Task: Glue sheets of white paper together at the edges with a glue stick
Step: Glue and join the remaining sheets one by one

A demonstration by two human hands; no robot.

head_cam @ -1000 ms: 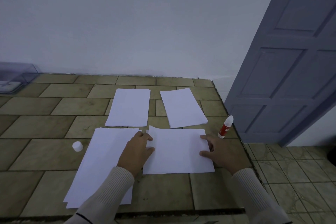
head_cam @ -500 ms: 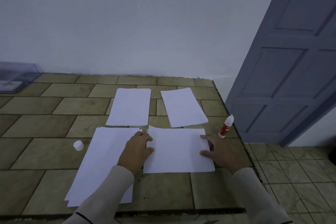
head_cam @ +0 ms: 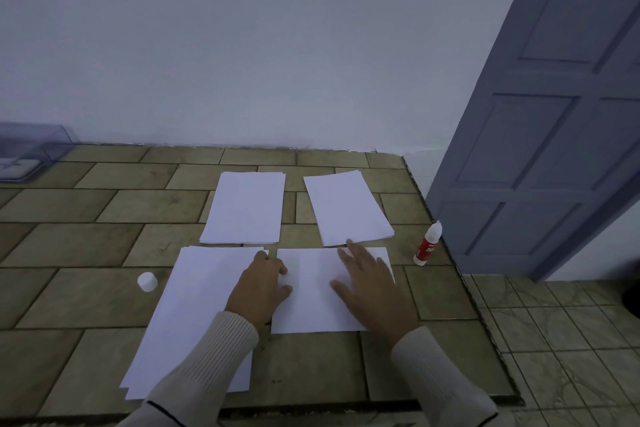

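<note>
Where it meets the pale wall point(head_cam: 242, 45) along its far edge, the tiled worktop point(head_cam: 86, 305) fills most of the lower view. A grey-blue panelled door point(head_cam: 554, 149) stands past its right edge, above a tiled floor point(head_cam: 571, 340).

Biggest of the white paper is the large stack point(head_cam: 194, 315), which lies aslant from the middle of the worktop toward the near edge, its sheets slightly fanned at the near left corner. Toward the far edge lie the far left stack point(head_cam: 244, 208) and the far right stack point(head_cam: 346, 208), with bare tile between them. A sheet point(head_cam: 311, 302) lies flat just right of the large stack, its left edge close beside that stack's right edge.

At the far left edge a clear plastic box point(head_cam: 31, 149) sits against the wall, partly out of frame. Something flat and white lies on its bottom, too blurred to name.

The left hand point(head_cam: 258, 288) rests on the sheet's left edge, its bent fingers held close together and its thumb laid on the paper. Whether they pinch the edge cannot be told. The right hand point(head_cam: 374, 291) lies palm down on the sheet's right half, fingers straight and spread, the longest reaching the sheet's far edge.

The glue stick point(head_cam: 427, 244) stands upright and uncapped near the right edge of the worktop, just beside the sheet's far right corner. Its white cap point(head_cam: 147, 281) stands left of the large stack.
</note>
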